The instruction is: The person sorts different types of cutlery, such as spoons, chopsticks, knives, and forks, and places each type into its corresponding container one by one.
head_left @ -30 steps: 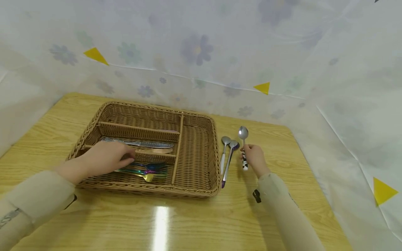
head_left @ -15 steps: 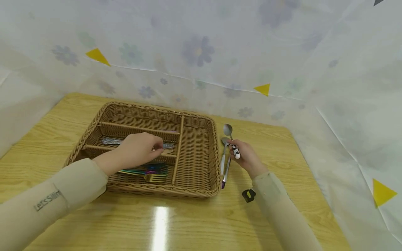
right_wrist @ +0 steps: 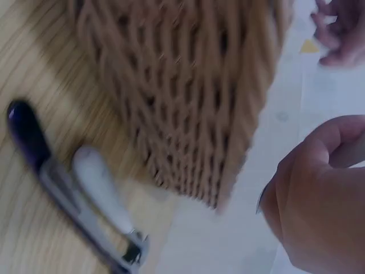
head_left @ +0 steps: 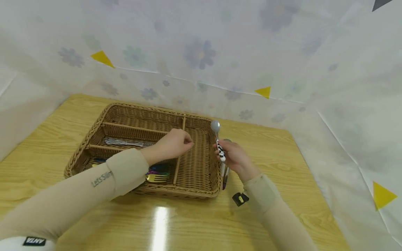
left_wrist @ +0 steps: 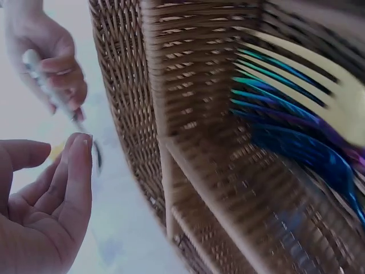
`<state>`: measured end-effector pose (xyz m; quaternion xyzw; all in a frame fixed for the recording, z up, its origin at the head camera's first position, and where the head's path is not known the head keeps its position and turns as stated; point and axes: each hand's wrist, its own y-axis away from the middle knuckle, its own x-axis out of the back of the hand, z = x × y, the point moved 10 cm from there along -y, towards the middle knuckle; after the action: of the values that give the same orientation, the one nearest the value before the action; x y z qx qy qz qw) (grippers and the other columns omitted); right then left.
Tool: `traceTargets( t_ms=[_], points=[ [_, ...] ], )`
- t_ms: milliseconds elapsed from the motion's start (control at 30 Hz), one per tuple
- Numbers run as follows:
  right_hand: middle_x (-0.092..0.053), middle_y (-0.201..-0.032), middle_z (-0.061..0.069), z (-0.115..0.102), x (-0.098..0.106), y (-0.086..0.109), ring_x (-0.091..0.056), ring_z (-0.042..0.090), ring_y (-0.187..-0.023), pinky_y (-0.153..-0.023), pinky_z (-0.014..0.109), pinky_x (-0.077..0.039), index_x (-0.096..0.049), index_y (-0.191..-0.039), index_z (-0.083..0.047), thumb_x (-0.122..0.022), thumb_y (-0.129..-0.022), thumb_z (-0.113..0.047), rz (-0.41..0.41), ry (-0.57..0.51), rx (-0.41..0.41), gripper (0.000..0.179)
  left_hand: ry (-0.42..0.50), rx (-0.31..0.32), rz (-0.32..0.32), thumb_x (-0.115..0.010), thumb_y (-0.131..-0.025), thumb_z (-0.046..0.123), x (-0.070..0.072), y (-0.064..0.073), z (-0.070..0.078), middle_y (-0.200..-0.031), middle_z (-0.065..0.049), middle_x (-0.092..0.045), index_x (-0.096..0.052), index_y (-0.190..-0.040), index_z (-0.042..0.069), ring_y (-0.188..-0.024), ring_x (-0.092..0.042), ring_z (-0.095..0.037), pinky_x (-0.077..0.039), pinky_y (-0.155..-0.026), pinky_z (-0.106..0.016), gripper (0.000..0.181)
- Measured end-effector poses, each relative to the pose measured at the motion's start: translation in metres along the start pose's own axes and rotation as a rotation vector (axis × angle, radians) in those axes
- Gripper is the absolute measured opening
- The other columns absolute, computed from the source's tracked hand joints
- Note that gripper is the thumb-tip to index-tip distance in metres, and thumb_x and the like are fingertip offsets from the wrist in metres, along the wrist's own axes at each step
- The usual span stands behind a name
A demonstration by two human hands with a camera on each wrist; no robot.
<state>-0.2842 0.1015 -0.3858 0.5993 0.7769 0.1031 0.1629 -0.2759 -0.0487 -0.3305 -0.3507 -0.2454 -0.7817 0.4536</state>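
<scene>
My right hand [head_left: 237, 157] holds a spoon [head_left: 221, 152] by its black-and-white patterned handle, the metal bowl pointing up and away above the basket's right rim. Over the middle of the wicker cutlery basket [head_left: 185, 194], near the long divider, hovers my left hand [head_left: 172, 145]. Its fingers are loosely bent with nothing in them; in the left wrist view a gap shows between thumb and fingertips. Two more spoons lie on the table right of the basket, partly hidden by my right hand: one with a white handle [right_wrist: 101, 185], one with a dark purple handle [right_wrist: 28, 131].
Several coloured forks [head_left: 158, 178] lie in the basket's front compartment. Silver knives [head_left: 125, 142] lie in the one behind it, partly covered by my left arm. A flowered white curtain [head_left: 201, 76] with yellow triangles stands behind the wooden table [head_left: 201, 223].
My right hand has carried the spoon leftward from the table to the basket's right rim. My left hand has moved right, from the left compartments to near the long divider.
</scene>
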Motion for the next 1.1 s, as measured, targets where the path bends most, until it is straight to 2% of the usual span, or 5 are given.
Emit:
traceTargets(
  t_ms=[167, 500, 733, 967, 1100],
  points=[
    [-0.048, -0.091, 0.000, -0.006, -0.017, 0.003, -0.051, 0.005, -0.071, -0.063, 0.018, -0.045, -0.026, -0.141, 0.008, -0.033, -0.103, -0.020, 0.016, 0.088, 0.032, 0.048, 0.124, 0.081, -0.029, -0.048, -0.098, 0.023, -0.012, -0.026, -0.001, -0.054, 0.001, -0.053, -0.069, -0.075, 0.007, -0.046, -0.048, -0.010, -0.043, -0.052, -0.023, 0.035],
    [-0.039, -0.072, -0.005, -0.007, -0.035, 0.008, -0.024, 0.007, -0.048, -0.052, 0.023, -0.026, -0.041, -0.137, 0.001, -0.046, -0.099, -0.018, 0.060, 0.240, 0.080, 0.043, 0.393, 0.268, 0.020, -0.051, -0.096, 0.024, -0.018, -0.043, -0.014, -0.081, -0.012, -0.071, -0.073, -0.093, -0.001, -0.078, -0.068, -0.024, -0.055, -0.078, -0.035, 0.033],
    [-0.052, -0.085, 0.002, -0.004, -0.032, 0.009, -0.058, 0.010, -0.065, -0.064, 0.028, -0.054, -0.039, -0.131, 0.007, -0.045, -0.100, -0.022, 0.049, 0.191, 0.064, 0.044, 0.568, 0.350, 0.027, -0.052, -0.094, 0.017, -0.024, -0.045, -0.024, -0.063, 0.000, -0.061, -0.069, -0.094, -0.005, -0.053, -0.052, -0.006, -0.051, -0.062, -0.025, 0.027],
    [-0.054, -0.088, 0.008, -0.001, -0.007, 0.013, -0.059, 0.012, -0.066, -0.061, 0.029, -0.054, -0.035, -0.136, 0.002, -0.038, -0.101, -0.033, 0.100, 0.214, 0.030, 0.049, 0.427, 0.350, -0.021, -0.051, -0.094, 0.016, -0.028, -0.049, -0.033, -0.052, 0.006, -0.051, -0.063, -0.070, 0.005, -0.047, -0.042, -0.005, -0.036, -0.050, -0.020, 0.029],
    [-0.054, -0.085, 0.005, 0.000, 0.005, 0.015, -0.057, 0.012, -0.067, -0.062, 0.029, -0.054, -0.035, -0.136, 0.004, -0.036, -0.102, -0.033, 0.103, 0.225, 0.038, 0.051, 0.325, 0.334, -0.062, -0.051, -0.093, 0.013, -0.033, -0.050, -0.033, -0.051, 0.006, -0.053, -0.069, -0.079, -0.004, -0.044, -0.037, -0.005, -0.033, -0.048, -0.019, 0.028]
  ],
)
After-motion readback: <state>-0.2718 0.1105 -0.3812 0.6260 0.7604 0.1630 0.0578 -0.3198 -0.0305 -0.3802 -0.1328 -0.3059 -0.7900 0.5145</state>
